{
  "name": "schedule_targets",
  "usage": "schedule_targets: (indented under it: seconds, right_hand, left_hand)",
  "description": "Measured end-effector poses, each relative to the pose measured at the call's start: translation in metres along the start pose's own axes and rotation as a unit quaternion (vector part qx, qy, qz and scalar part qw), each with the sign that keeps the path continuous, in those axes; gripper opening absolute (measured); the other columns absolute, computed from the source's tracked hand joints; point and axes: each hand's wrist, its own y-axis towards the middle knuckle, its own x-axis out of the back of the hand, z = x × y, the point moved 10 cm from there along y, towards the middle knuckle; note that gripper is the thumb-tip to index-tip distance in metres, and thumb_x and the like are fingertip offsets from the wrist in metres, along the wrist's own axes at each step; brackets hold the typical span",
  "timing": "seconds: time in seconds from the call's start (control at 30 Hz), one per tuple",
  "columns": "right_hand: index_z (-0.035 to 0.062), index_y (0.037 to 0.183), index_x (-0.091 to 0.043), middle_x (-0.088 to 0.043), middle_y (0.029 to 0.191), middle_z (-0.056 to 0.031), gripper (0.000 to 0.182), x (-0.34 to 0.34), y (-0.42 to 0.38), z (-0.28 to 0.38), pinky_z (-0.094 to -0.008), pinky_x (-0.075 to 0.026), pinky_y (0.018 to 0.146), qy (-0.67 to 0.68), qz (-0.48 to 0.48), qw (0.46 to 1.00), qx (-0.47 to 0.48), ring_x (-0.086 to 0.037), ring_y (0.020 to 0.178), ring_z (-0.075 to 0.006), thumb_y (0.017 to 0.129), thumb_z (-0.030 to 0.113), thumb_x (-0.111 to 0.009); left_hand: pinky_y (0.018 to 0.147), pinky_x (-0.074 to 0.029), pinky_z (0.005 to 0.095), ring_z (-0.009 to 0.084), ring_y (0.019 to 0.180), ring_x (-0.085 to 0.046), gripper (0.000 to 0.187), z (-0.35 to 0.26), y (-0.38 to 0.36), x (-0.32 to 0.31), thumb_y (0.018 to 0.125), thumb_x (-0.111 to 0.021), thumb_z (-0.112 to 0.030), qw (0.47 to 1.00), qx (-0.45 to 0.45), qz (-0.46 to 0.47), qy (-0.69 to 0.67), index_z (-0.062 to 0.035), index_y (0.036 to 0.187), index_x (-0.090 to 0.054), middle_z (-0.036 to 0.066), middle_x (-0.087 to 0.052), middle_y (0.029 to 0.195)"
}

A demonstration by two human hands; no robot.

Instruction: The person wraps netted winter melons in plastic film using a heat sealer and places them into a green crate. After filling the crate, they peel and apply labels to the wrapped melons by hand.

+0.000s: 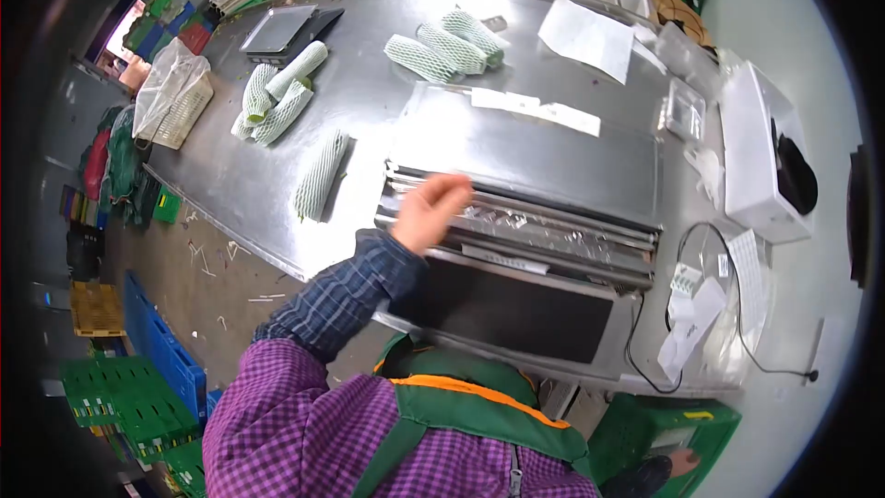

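My left hand (431, 214) is over the left end of a film wrapping machine (516, 286), above its metal rollers and clear plastic film (535, 226). Its fingers are bent and pressed together; whether they pinch anything is too blurred to tell. Below the rollers lies the machine's dark flat plate (512, 304). At the lower right, my right hand (682, 461) reaches to a green crate (714, 429), its fingers not clearly visible. Nearest the left hand on the steel table is a long piece in a white foam net (322, 175).
More net-sleeved pieces (442, 46) lie in groups on the steel table (369, 28). A scale (281, 29) stands at the back left, beside a bagged basket (175, 101). White paper (587, 37), a white box (765, 157) and a black cable (636, 341) are on the right.
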Motion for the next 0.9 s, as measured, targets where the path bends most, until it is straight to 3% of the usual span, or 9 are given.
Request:
schedule_targets:
  seconds: [0.1,0.2,0.23,0.27,0.33,0.4,0.53,0.73,0.9]
  right_hand:
    - [-0.0015,0.123,-0.051,-0.054,0.120,-0.0203,0.034,0.024,-0.114,0.254,-0.0359,-0.038,0.099,0.238,0.034,0.960,0.141,-0.051,0.113,-0.0297,0.093,0.013,-0.045]
    - [-0.0033,0.123,-0.049,-0.054,0.121,-0.0158,0.033,0.020,-0.226,0.387,-0.0334,-0.043,0.090,0.344,0.189,0.900,0.192,-0.054,0.109,-0.0257,0.091,0.003,-0.043]
    - [-0.0030,0.122,-0.049,-0.053,0.120,-0.0142,0.034,0.024,-0.263,0.418,-0.0318,-0.044,0.085,0.301,0.217,0.895,0.247,-0.054,0.106,-0.0242,0.089,0.001,-0.043]
    - [-0.0026,0.122,-0.049,-0.053,0.118,-0.0127,0.035,0.027,-0.299,0.445,-0.0301,-0.045,0.080,0.255,0.243,0.887,0.300,-0.055,0.103,-0.0226,0.088,-0.002,-0.043]
    - [-0.0014,0.121,-0.050,-0.054,0.113,-0.0108,0.036,0.035,-0.358,0.482,-0.0266,-0.044,0.071,0.254,0.318,0.860,0.307,-0.055,0.094,-0.0197,0.085,-0.003,-0.047]
    - [-0.0008,0.120,-0.050,-0.055,0.110,-0.0100,0.035,0.039,-0.389,0.489,-0.0256,-0.043,0.070,0.224,0.329,0.867,0.300,-0.054,0.091,-0.0181,0.085,-0.003,-0.048]
    - [-0.0002,0.116,-0.052,-0.057,0.107,-0.0082,0.031,0.040,-0.403,0.481,-0.0243,-0.043,0.069,0.174,0.361,0.886,0.231,-0.053,0.088,-0.0142,0.086,-0.001,-0.049]
    - [-0.0007,0.115,-0.053,-0.058,0.101,-0.0075,0.027,0.047,-0.397,0.492,-0.0213,-0.043,0.063,0.232,0.364,0.885,0.175,-0.053,0.072,-0.0092,0.090,0.000,-0.044]
    - [-0.0008,0.117,-0.052,-0.059,0.100,-0.0076,0.028,0.033,-0.396,0.541,-0.0206,-0.044,0.061,0.318,0.389,0.834,0.228,-0.052,0.069,-0.0080,0.089,0.000,-0.045]
  left_hand:
    - [0.072,-0.049,0.0250,0.0120,0.083,-0.060,0.024,-0.025,0.098,0.110,0.084,-0.060,-0.005,0.974,-0.103,-0.097,0.178,0.0002,0.107,-0.060,0.005,-0.065,0.097]
    - [0.072,-0.051,0.0272,0.0161,0.088,-0.061,0.029,-0.015,0.174,0.151,0.078,-0.062,-0.001,0.921,-0.177,-0.130,0.323,-0.0032,0.107,-0.060,0.009,-0.062,0.106]
    - [0.083,-0.050,0.0323,0.0236,0.102,-0.057,0.041,-0.005,0.204,0.156,0.073,-0.059,0.005,0.911,-0.145,-0.098,0.374,-0.0040,0.113,-0.056,0.014,-0.055,0.118]
    - [0.083,-0.050,0.0323,0.0236,0.102,-0.057,0.041,0.004,0.234,0.165,0.073,-0.059,0.005,0.914,-0.144,-0.093,0.368,-0.0040,0.113,-0.056,0.014,-0.055,0.118]
    - [0.096,-0.042,0.0364,0.0308,0.117,-0.046,0.055,0.007,0.287,0.160,0.069,-0.056,0.009,0.788,-0.262,-0.098,0.549,-0.0064,0.121,-0.049,0.016,-0.046,0.129]
    - [0.105,-0.031,0.0401,0.0340,0.127,-0.033,0.066,0.020,0.344,0.152,0.067,-0.055,0.010,0.729,-0.259,-0.040,0.632,-0.0096,0.128,-0.042,0.016,-0.038,0.136]
    - [0.106,-0.027,0.0487,0.0320,0.128,-0.033,0.066,0.054,0.413,0.146,0.068,-0.059,0.006,0.613,-0.338,-0.004,0.714,-0.0115,0.129,-0.040,0.012,-0.038,0.137]
    - [0.105,-0.027,0.0495,0.0309,0.118,-0.045,0.058,0.027,0.371,0.156,0.060,-0.069,-0.012,0.607,-0.333,0.054,0.719,-0.0110,0.115,-0.050,0.009,-0.054,0.111]
    - [0.079,-0.049,0.0406,0.0319,0.090,-0.060,0.062,0.015,0.304,0.226,0.055,-0.072,-0.035,0.773,-0.100,0.002,0.626,-0.0054,0.108,-0.059,0.016,-0.058,0.102]
